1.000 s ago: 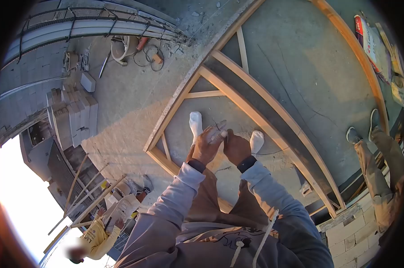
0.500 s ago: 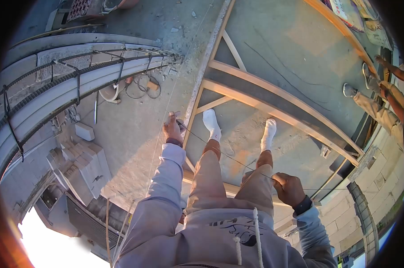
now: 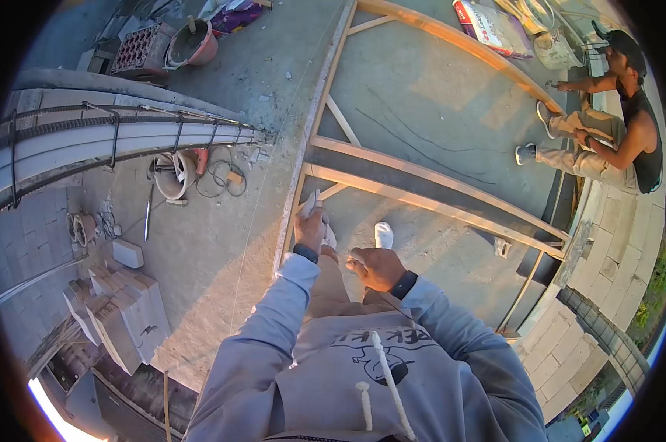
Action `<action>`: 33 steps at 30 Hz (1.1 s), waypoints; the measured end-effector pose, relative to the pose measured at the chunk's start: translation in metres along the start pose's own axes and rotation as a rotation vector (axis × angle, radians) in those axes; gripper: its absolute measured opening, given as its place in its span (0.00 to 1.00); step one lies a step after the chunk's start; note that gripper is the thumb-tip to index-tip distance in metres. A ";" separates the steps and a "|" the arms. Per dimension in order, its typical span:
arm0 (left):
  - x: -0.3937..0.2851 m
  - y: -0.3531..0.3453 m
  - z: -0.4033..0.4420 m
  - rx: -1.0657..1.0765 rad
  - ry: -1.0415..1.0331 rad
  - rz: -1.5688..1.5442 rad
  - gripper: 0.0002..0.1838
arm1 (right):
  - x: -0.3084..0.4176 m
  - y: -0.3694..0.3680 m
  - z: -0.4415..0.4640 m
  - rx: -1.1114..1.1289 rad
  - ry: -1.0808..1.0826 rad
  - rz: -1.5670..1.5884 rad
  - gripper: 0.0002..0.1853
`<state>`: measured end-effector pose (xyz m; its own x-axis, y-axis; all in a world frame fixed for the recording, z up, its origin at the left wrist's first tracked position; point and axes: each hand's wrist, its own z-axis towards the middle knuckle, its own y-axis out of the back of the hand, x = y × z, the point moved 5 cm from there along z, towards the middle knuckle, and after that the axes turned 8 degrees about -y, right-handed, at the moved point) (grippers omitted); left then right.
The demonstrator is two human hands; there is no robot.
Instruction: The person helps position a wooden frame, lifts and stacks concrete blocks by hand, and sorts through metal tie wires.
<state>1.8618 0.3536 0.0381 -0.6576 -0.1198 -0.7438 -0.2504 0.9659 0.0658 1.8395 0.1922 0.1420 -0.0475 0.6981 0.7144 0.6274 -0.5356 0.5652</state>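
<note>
My left hand (image 3: 310, 227) is closed around a small pale object (image 3: 308, 203), close to the inner edge of the wooden frame (image 3: 429, 197). To its right, my right hand (image 3: 378, 268) is closed in front of my body, with its fingers bent together. A thin dark line passes near the right wrist; what the right fingers pinch is too small to tell. A white-socked foot (image 3: 384, 235) shows beyond the right hand, and the other foot is partly hidden behind the left hand.
A person (image 3: 628, 125) sits on the block wall at the right. Steel rebar (image 3: 112, 129) runs across the upper left. Stacked blocks (image 3: 126, 313) stand at the lower left. A bucket (image 3: 192, 44) and a cement bag (image 3: 491, 28) are at the top. A thin string crosses the floor.
My hands were spread with a thin dark line stretched between them and are now close together. The view has shifted, bringing the seated person and the bucket more fully into sight.
</note>
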 end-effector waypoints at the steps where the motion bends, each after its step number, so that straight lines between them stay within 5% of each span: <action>1: -0.010 0.008 -0.002 -0.012 -0.139 -0.009 0.19 | -0.001 0.018 -0.021 0.027 0.064 -0.024 0.04; 2: -0.023 0.014 -0.002 -0.023 -0.288 -0.020 0.18 | -0.010 0.038 -0.037 0.150 0.006 -0.113 0.05; 4: -0.047 0.029 -0.006 -0.114 -0.589 0.096 0.17 | -0.020 0.083 -0.063 0.022 0.089 -0.091 0.08; 6: -0.080 0.021 -0.036 -0.199 -0.580 -0.002 0.16 | -0.019 0.109 -0.076 -0.084 0.077 -0.051 0.15; 8: -0.105 -0.006 -0.072 -0.250 -0.266 -0.323 0.14 | 0.006 0.115 -0.075 -0.262 0.218 -0.105 0.19; 10: -0.129 -0.048 -0.098 -0.179 -0.371 -0.482 0.12 | 0.022 0.091 -0.067 -0.318 0.314 -0.079 0.24; 11: -0.136 -0.061 -0.107 -0.141 -0.420 -0.558 0.11 | 0.020 0.070 -0.069 -0.281 0.329 -0.022 0.27; 14: -0.141 -0.068 -0.116 -0.222 -0.470 -0.412 0.10 | 0.022 0.053 -0.099 0.491 -0.134 0.278 0.28; 16: -0.142 -0.048 -0.116 -0.184 -0.713 -0.093 0.10 | -0.019 0.075 -0.105 0.026 0.207 -0.056 0.22; 19: -0.155 -0.041 -0.172 0.046 -0.864 0.434 0.15 | -0.009 0.168 -0.109 -0.068 0.332 -0.486 0.11; 25: -0.158 -0.055 -0.218 0.249 -0.807 0.340 0.15 | 0.052 0.243 -0.102 -0.510 0.850 -0.671 0.07; 30: -0.164 -0.032 -0.233 0.193 -0.968 0.420 0.14 | 0.042 0.228 -0.072 -0.271 0.624 -0.542 0.10; 33: -0.156 -0.006 -0.231 0.052 -0.666 0.127 0.13 | 0.035 0.214 -0.067 -0.192 0.624 -0.454 0.12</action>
<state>1.8017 0.3137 0.3076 -0.0978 0.1462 -0.9844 -0.1543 0.9750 0.1601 1.9200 0.0706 0.3153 -0.7289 0.5032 0.4642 0.3003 -0.3744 0.8773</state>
